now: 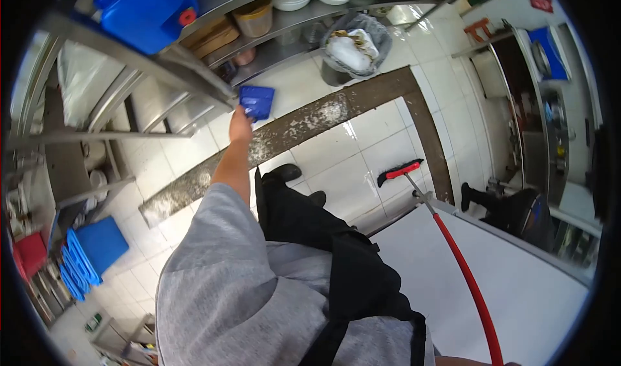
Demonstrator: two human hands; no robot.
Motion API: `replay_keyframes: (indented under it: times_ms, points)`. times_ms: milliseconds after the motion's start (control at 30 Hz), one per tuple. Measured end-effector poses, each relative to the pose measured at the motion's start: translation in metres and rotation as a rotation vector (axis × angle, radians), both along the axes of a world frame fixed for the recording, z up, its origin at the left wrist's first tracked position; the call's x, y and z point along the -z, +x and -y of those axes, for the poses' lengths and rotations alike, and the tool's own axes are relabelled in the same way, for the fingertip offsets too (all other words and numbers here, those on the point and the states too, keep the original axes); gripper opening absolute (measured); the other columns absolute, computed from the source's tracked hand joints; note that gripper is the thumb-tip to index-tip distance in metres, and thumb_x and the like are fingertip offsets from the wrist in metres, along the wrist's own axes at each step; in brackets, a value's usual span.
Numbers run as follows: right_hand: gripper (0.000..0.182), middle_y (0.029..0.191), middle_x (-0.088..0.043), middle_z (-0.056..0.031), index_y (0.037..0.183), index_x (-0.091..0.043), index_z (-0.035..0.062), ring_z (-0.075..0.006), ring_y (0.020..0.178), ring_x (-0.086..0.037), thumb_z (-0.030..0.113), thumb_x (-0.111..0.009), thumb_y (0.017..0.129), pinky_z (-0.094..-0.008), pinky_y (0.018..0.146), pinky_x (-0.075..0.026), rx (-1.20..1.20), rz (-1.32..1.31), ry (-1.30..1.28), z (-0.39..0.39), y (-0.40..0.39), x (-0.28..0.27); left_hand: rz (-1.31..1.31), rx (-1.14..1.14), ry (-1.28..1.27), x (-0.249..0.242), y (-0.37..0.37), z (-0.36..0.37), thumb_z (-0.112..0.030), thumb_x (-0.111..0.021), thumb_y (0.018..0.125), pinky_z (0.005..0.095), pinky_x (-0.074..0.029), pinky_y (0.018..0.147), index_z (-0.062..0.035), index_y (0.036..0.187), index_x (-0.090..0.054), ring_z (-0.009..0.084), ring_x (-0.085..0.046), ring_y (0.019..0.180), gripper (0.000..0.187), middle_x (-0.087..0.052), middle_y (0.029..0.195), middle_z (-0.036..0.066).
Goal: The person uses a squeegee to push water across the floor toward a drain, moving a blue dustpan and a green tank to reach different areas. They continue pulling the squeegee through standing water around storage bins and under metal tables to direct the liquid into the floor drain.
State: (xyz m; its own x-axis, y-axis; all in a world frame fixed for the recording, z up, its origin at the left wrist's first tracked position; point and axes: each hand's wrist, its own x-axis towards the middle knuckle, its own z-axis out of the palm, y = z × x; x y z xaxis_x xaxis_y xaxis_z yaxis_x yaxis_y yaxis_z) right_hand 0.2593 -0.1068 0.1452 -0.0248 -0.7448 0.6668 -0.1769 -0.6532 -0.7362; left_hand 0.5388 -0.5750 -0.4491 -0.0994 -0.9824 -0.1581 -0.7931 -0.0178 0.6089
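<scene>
My left hand [240, 125] reaches forward at the end of my outstretched arm, its fingers closed around the handle of a blue dustpan [260, 100]. The dustpan is over the tiled floor, beside the metal shelf's leg. A broom with a long red pole [464, 269] slants up from the bottom edge at right. Its red head with a dark edge [402, 170] is over the white tiles. Only a sliver of my right hand [511, 364] shows at the bottom edge, at the pole's end; its fingers are mostly out of frame.
A dark floor strip [304, 125] carries whitish residue. A lined trash bin [356, 45] stands near shelves [284, 26] with bowls. A white-topped counter [498, 282] lies at right, another person [517, 214] beyond it. Blue folded items [97, 246] are at left.
</scene>
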Motion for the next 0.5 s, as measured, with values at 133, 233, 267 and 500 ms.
replay_keyframes:
  times_ms: [133, 233, 267, 500]
  points:
    - [0.030, 0.055, -0.049, 0.0074, 0.064, -0.050, 0.0157, -0.0041, 0.047, -0.047, 0.025, -0.056, 0.092, -0.0228, 0.054, -0.042, 0.271, -0.007, 0.057, -0.013, 0.018, -0.008, 0.272, 0.218, 0.104, 0.046, 0.031, 0.024, 0.001, -0.059, 0.080, 0.0492, -0.048, 0.083, -0.0038, 0.101, -0.054, 0.0420, -0.060, 0.099, 0.023, -0.063, 0.100, 0.023]
    - [0.034, 0.048, -0.052, 0.0081, 0.058, -0.046, 0.0190, -0.0033, 0.041, -0.051, 0.024, -0.067, 0.085, -0.0164, 0.045, -0.039, 0.668, -0.007, -0.033, -0.035, 0.035, -0.007, 0.430, 0.379, 0.172, 0.070, 0.056, 0.046, -0.001, -0.061, 0.079, 0.0481, -0.050, 0.084, -0.0027, 0.101, -0.054, 0.0424, -0.060, 0.099, 0.023, -0.062, 0.101, 0.026]
    - [0.039, 0.045, -0.053, 0.0085, 0.055, -0.044, 0.0206, -0.0029, 0.039, -0.053, 0.024, -0.073, 0.081, -0.0131, 0.041, -0.038, 0.847, -0.006, -0.083, -0.039, 0.045, -0.006, 0.543, 0.435, 0.186, 0.076, 0.060, 0.053, -0.003, -0.062, 0.079, 0.0469, -0.050, 0.085, -0.0029, 0.103, -0.055, 0.0412, -0.060, 0.100, 0.025, -0.062, 0.102, 0.026]
    - [0.034, 0.041, -0.046, 0.0107, 0.055, -0.041, 0.0212, 0.0000, 0.032, -0.043, 0.022, -0.065, 0.079, -0.0134, 0.040, -0.032, 1.427, -0.011, -0.286, -0.060, 0.172, -0.016, 0.717, 1.017, 0.125, 0.083, 0.067, 0.105, -0.013, -0.061, 0.080, 0.0431, -0.051, 0.085, -0.0079, 0.092, -0.069, 0.0342, -0.065, 0.094, 0.015, -0.069, 0.095, 0.016]
